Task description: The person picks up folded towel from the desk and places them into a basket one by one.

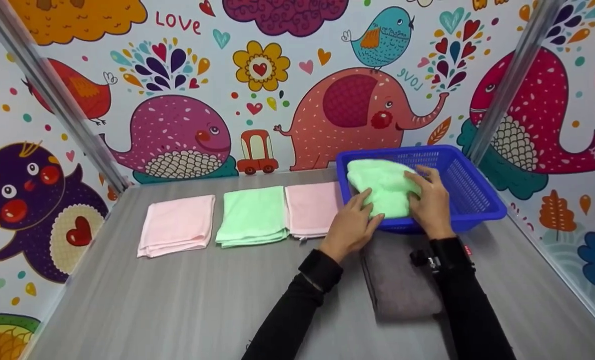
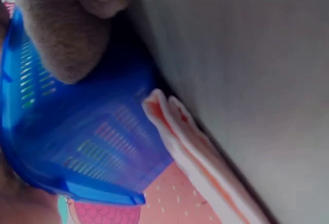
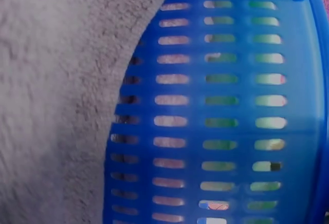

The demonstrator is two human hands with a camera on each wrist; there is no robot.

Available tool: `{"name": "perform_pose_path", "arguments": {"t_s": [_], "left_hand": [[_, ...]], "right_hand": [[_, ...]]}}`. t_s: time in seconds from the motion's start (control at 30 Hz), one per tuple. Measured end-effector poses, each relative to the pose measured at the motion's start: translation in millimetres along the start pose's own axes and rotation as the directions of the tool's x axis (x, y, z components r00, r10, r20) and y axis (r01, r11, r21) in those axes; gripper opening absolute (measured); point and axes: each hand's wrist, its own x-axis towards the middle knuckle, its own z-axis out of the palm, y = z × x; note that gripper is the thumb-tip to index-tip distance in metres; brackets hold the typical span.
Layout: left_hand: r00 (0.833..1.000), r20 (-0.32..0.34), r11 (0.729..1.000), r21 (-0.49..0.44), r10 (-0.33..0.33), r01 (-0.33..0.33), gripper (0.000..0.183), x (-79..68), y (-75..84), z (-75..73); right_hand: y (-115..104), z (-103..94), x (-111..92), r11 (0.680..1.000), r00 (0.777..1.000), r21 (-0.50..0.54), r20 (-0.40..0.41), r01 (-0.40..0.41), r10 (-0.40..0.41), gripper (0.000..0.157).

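Observation:
A light green towel [image 1: 385,182] lies over the near left part of a blue plastic basket [image 1: 470,187], partly below its rim. At the towel's lower left edge, my left hand [image 1: 350,227] holds it between fingers and thumb. My right hand [image 1: 431,202] grips its right side, fingers on top and thumb lower down. In front of the basket, beneath my wrists, is a folded grey-brown towel [image 1: 402,287]. That grey towel [image 3: 61,100] fills the left of the right wrist view beside the slotted basket wall [image 3: 298,106]. Neither wrist view clearly shows the fingers.
Left of the basket, folded towels lie in a row: a pink one [image 1: 312,207] close to the basket, a green one [image 1: 253,216], then another pink one [image 1: 177,222]. Printed wall panels [image 1: 257,115] enclose the grey table [image 1: 202,305] at back and sides.

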Motion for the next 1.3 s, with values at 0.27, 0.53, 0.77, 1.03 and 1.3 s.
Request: {"name": "perform_pose_path", "arguments": {"t_s": [0.27, 0.53, 0.77, 1.03, 1.3], "left_hand": [[1.0, -0.021, 0.966, 0.257, -0.012, 0.017, 0.053, -2.6, 1.1, 4.1], [1.0, -0.006, 0.937, 0.349, 0.02, -0.017, 0.063, -1.8, -0.3, 2.9], [0.999, -0.034, 0.931, 0.365, 0.03, -0.016, 0.037, -0.9, 0.5, 3.8], [0.999, -0.029, 0.937, 0.348, 0.028, -0.016, 0.032, 1.2, -0.8, 6.4], [1.0, -0.016, 0.931, 0.365, 0.012, -0.005, 0.041, -0.2, 0.3, 8.9]], "right_hand": [[-11.5, -6.8, -0.3, 0.974, 0.957, -0.223, 0.29, 0.038, 0.03, 0.034], [-20.6, -6.2, -2.2, 0.953, 0.811, -0.303, 0.559, 0.005, 0.174, 0.063], [-20.8, -5.8, -4.4, 0.95, 0.814, -0.308, 0.565, 0.061, 0.131, 0.065], [-20.7, -4.5, -5.7, 0.935, 0.847, -0.338, 0.525, 0.111, 0.09, 0.06], [-19.1, 2.2, -5.0, 0.969, 0.909, -0.245, 0.412, 0.04, 0.066, 0.034]]}}
